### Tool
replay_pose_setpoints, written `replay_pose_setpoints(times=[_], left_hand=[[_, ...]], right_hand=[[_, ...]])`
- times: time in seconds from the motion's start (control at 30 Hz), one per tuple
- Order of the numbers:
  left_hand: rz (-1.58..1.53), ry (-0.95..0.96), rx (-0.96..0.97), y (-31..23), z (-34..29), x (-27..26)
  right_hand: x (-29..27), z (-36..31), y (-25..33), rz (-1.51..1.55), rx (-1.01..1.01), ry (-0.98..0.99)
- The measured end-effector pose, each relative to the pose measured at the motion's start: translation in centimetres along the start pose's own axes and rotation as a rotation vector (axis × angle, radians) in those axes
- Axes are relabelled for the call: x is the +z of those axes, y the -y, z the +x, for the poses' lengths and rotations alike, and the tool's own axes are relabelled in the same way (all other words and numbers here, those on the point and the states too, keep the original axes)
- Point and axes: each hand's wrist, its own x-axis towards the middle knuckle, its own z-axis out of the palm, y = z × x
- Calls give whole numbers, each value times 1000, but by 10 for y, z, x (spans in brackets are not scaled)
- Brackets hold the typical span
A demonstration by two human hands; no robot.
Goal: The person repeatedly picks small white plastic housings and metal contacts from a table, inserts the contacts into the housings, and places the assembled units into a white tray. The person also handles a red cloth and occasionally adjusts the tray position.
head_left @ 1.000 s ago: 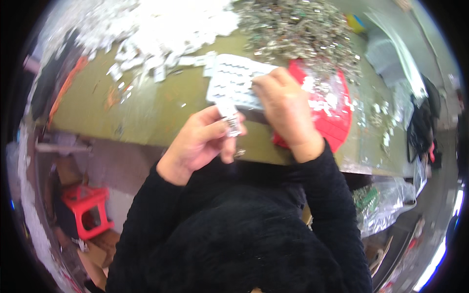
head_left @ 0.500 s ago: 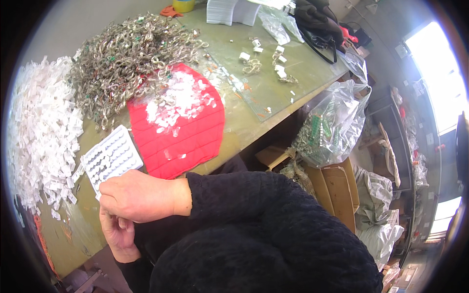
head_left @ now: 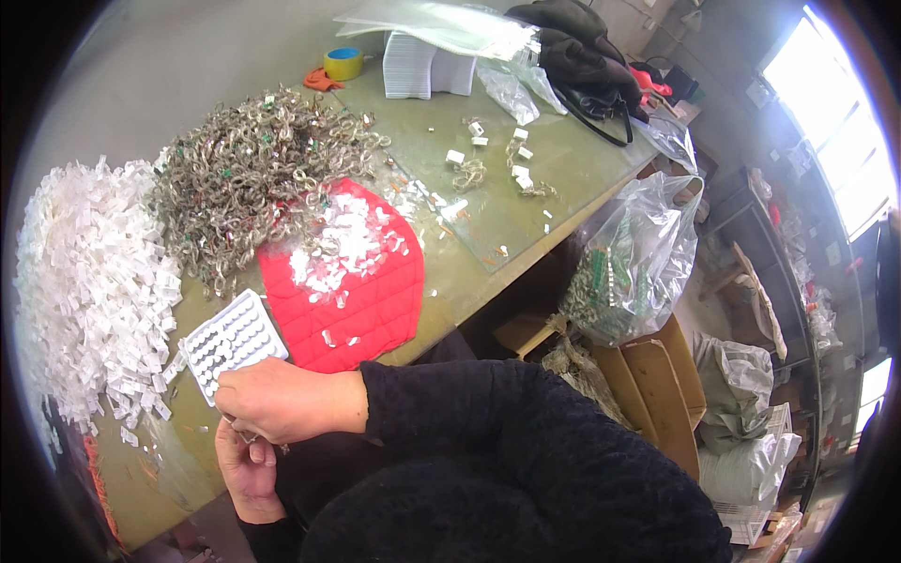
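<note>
My right hand reaches in from the right, fingers curled down and pinched together at the table's front edge. Just below it, my left hand is raised with its fingers bent up against the right one. A bit of a small greyish-brown looped piece peeks out between the two hands; most of it is hidden by my fingers. Right behind my hands lies a white plastic tray with rows of rounded hollows. Beside the tray, a red quilted cloth carries a scatter of small white pieces.
A heap of small white tags covers the table's left. Behind it rises a pile of greyish looped cords. Farther back are yellow tape, a white stack and a black bag. A clear plastic bag stands over a cardboard box at right.
The view has tilted, so the table and heaps sit lower in it. My hands remain together at the tray, and a bit of the looped piece now shows between them.
</note>
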Motion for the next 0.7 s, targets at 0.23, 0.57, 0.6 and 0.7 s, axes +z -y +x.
replay_pose_setpoints(times=[0.23,0.57,0.6,0.7], left_hand=[[-33,-96,-3,6,1,-10],[-224,145,-23,5,8,1],[-185,109,-17,5,7,5],[-91,102,7,2,5,20]], right_hand=[[10,-4,9,0,-55,-131],[25,-21,19,-268,-162,-337],[26,-23,19,-272,-160,-332],[24,-28,15,-268,-141,-323]])
